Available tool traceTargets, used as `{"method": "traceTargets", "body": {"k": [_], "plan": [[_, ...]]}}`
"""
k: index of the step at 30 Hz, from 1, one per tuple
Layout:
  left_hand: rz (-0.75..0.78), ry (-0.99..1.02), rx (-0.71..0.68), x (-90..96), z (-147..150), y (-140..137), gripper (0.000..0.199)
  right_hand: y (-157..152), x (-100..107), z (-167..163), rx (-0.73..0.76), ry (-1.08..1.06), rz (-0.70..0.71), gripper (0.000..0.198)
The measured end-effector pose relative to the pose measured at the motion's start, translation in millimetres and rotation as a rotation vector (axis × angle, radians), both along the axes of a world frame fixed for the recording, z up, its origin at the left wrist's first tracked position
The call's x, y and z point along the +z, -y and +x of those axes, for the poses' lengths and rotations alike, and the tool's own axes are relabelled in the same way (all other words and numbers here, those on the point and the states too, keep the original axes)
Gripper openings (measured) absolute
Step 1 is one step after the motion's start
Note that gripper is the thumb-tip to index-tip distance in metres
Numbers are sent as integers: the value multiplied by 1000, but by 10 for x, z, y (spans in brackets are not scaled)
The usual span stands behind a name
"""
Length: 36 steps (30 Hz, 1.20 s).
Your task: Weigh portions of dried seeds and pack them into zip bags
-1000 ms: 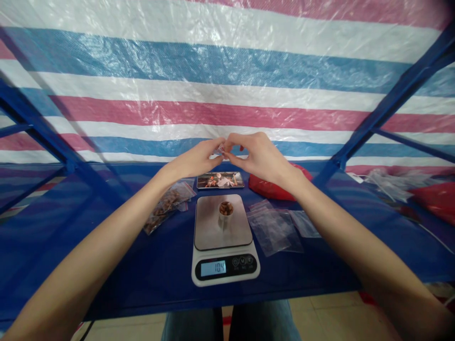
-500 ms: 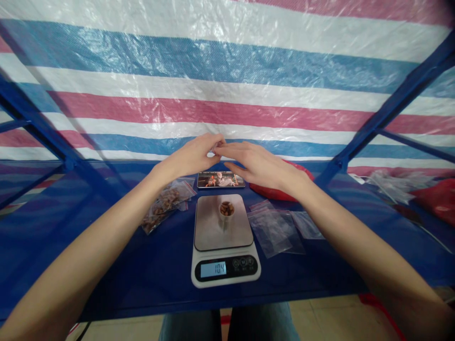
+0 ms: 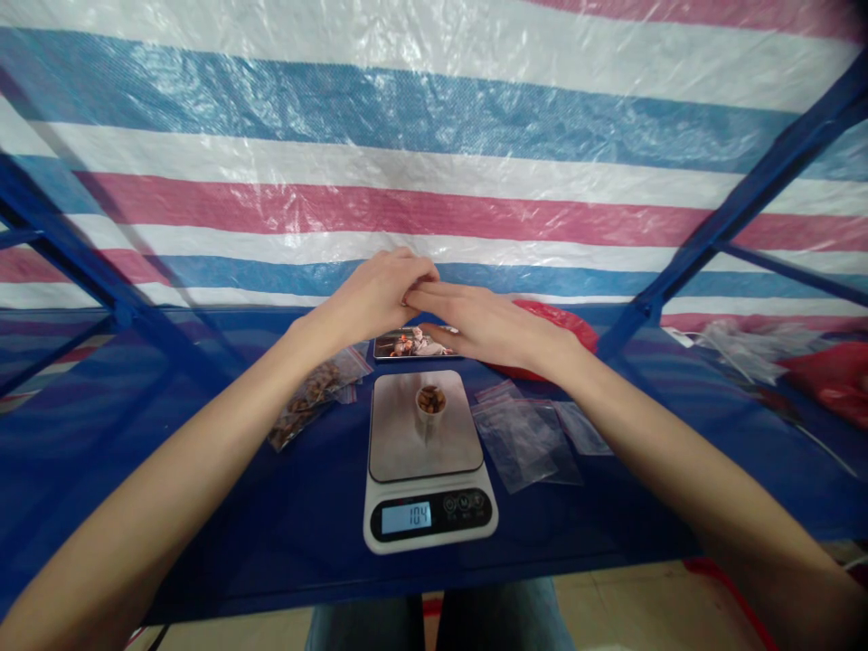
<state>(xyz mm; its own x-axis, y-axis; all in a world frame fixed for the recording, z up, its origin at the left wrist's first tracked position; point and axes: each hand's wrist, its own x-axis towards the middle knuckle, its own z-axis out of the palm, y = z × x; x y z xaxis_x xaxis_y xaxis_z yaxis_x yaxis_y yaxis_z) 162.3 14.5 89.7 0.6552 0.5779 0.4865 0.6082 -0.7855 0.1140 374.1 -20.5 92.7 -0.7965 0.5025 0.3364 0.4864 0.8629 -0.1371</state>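
Note:
My left hand [image 3: 386, 291] and my right hand [image 3: 481, 324] meet at the fingertips behind the scale. The left one has curled fingers; whatever they hold, if anything, is hidden. My right fingers stretch out straight against it, with the thumb apart below. In front of them, a white digital kitchen scale [image 3: 400, 443] reads 10.4. On its metal plate stands a small cup [image 3: 430, 414] full of brown nut-like pieces. A phone [image 3: 407, 346] showing a picture lies partly covered beneath my hands.
Zip bags filled with brown pieces [image 3: 312, 395] lie left of the scale. Several clear zip bags [image 3: 525, 443] lie to its right. Behind my right wrist is a red plastic bag [image 3: 560, 325]. Farther right are clear plastic [image 3: 746, 348] and another red bag [image 3: 831, 380]. Blue frame bars [image 3: 732, 212] slant at the sides.
My hands have drawn closer, the right fingers now overlapping the left ones. A glint of something clear between my left thumb and fingers no longer shows. The scale reading is the same.

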Motion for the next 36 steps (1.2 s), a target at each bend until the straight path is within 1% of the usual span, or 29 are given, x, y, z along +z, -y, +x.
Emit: {"method": "traceTargets", "body": {"k": [2, 3, 6, 9, 13, 16, 22, 26, 29, 31, 34, 36], "plan": [[6, -14, 4, -6, -37, -13, 34, 22, 35, 22, -15, 19, 25, 41], [-3, -23, 15, -4, -59, -18, 33, 34, 59, 33, -18, 16, 34, 43], [-48, -102, 43, 17, -95, 1, 22, 56, 97, 45, -1, 6, 14, 39], [-59, -195, 64, 43, -51, 77, 17, 35, 37, 20, 39, 4, -25, 31], [-45, -237, 103, 50, 63, 164, 12, -15, -84, -4, 53, 21, -21, 30], [-36, -232, 117, 41, 85, 147, 10, -11, -83, 7, 48, 55, 2, 30], [-104, -191, 94, 29, 24, 82, 7, 53, -3, -11, 58, 59, -7, 27], [-82, -201, 79, -5, 86, 152, 13, 41, -75, -48, 52, 63, -41, 22], [-77, -218, 65, -28, 140, 212, 11, 22, -121, -58, 44, 77, -71, 21], [-82, -214, 80, -36, 140, 247, 9, 24, -103, -61, 60, 76, -87, 23], [-92, -184, 126, -68, 50, 302, 6, 66, -4, -43, 166, 7, -162, 31], [-76, -150, 165, -124, -68, 347, 4, 119, 57, 14, 204, -137, -207, 38]]}}
